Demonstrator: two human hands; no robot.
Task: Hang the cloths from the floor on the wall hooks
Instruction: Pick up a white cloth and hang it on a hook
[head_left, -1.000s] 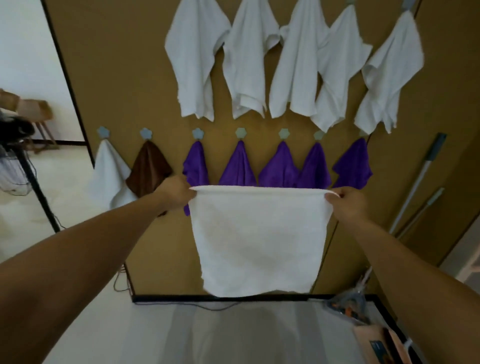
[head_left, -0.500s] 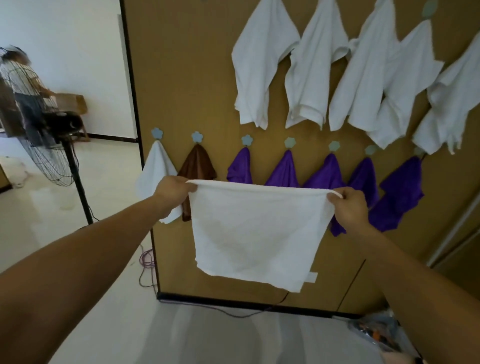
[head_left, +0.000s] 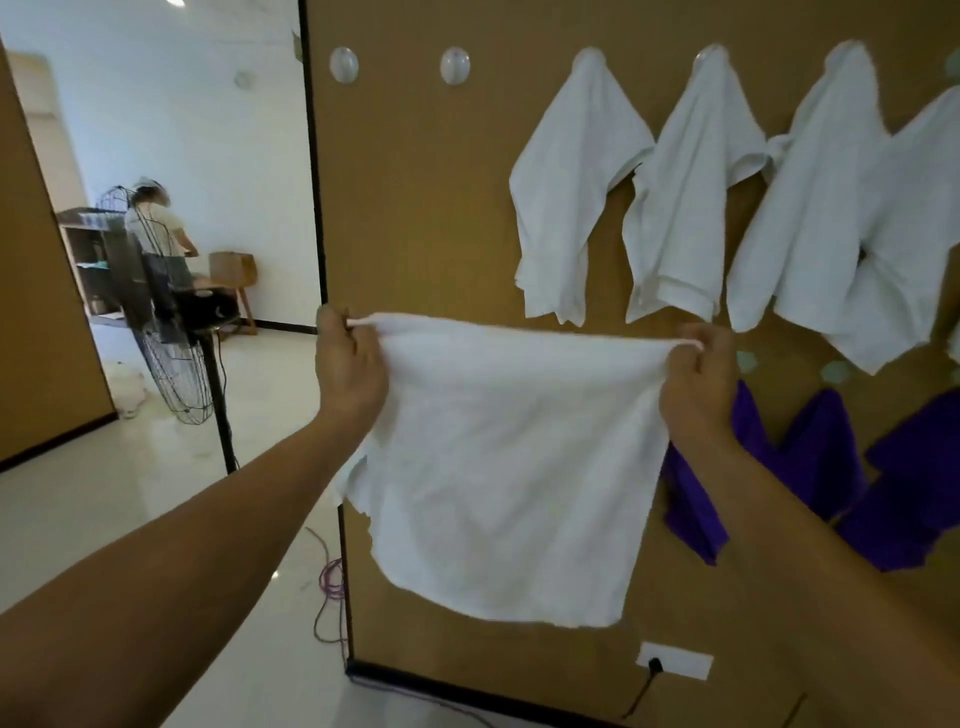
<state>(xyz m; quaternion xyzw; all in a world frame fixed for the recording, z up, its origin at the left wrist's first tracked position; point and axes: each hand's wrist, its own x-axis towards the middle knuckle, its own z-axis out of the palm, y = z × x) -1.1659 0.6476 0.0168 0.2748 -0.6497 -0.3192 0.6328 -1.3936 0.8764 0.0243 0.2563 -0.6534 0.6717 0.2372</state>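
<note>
We held the white cloth (head_left: 511, 462) stretched, left hand (head_left: 349, 368) and right hand (head_left: 696, 385) clamped on its top corners (two upper-left wall hooks (head_left: 344, 64) bare).

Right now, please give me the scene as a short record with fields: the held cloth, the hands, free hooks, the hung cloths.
held cloth: white cloth, spread flat before the brown wall panel
left hand: pinches top left corner
right hand: pinches top right corner
free hooks: two round hooks, top row, left end
hung white cloths: top row, right of free hooks
purple cloths: lower row, right
</note>
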